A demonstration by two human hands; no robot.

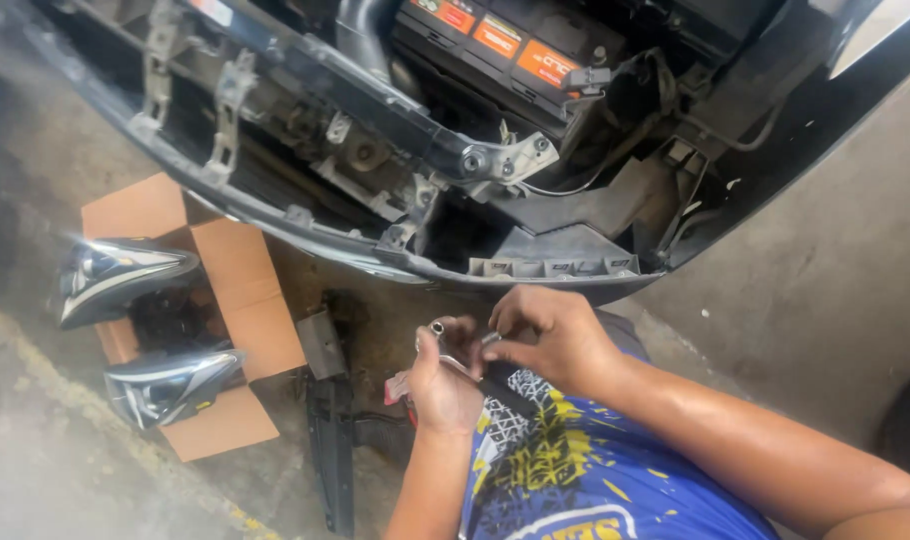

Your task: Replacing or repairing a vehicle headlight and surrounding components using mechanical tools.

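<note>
Hands (pixel 495 355) hold ratchet (pixel 445 345)

We see both hands meeting just below the car's front bumper (pixel 375 262). Our left hand (pixel 441 385) grips a ratchet (pixel 453 350), its socket end pointing up. Our right hand (pixel 552 338) pinches the tool's head from the right, fingertips (pixel 495 345) touching it. At left, two headlights (pixel 125 275) rest on flattened cardboard (pixel 240 290). A battery (pixel 505 40) sits far back in the open engine bay.
</note>
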